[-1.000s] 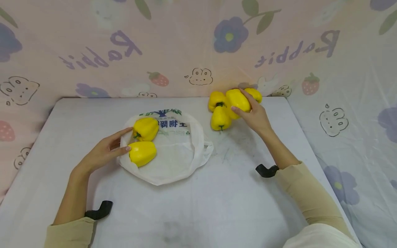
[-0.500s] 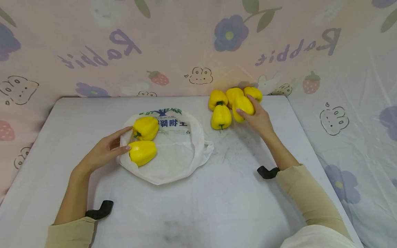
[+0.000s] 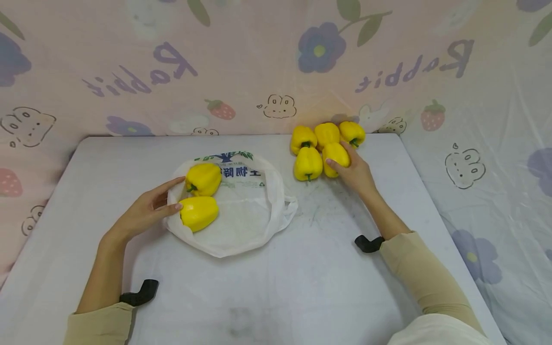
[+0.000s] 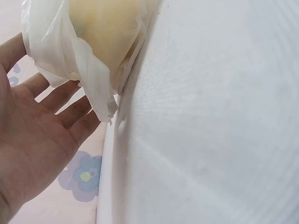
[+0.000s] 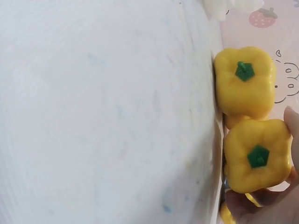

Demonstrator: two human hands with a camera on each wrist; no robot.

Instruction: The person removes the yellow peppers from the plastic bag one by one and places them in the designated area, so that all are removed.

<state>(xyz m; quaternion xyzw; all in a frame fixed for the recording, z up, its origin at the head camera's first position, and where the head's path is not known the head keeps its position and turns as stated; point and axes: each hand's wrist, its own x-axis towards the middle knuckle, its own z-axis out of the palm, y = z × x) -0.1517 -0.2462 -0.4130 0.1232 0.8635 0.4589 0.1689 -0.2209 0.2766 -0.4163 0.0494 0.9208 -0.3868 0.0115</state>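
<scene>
My left hand (image 3: 144, 211) holds the left rim of a white plastic bag (image 3: 241, 225), thumb over the edge and fingers outside. Inside the bag's left part lie two yellow bell peppers, one (image 3: 203, 179) behind the other (image 3: 199, 212). In the left wrist view the bag's film (image 4: 93, 65) hangs over my fingers. At the table's back right, my right hand (image 3: 357, 168) grips a yellow bell pepper (image 3: 336, 158) from its right side. In the right wrist view that bell pepper (image 5: 257, 156) shows its green stem, close to another bell pepper (image 5: 245, 84).
More yellow bell peppers stand around the gripped one: front left (image 3: 308, 164), back left (image 3: 303, 139), behind (image 3: 327, 134) and back right (image 3: 352, 132). A white cloth covers the table (image 3: 276, 297). A printed curtain (image 3: 258, 57) rises at the back edge.
My right hand has drawn its bell pepper forward from the back row and lowered it beside the front-left one. The left hand and the bag have stayed in place.
</scene>
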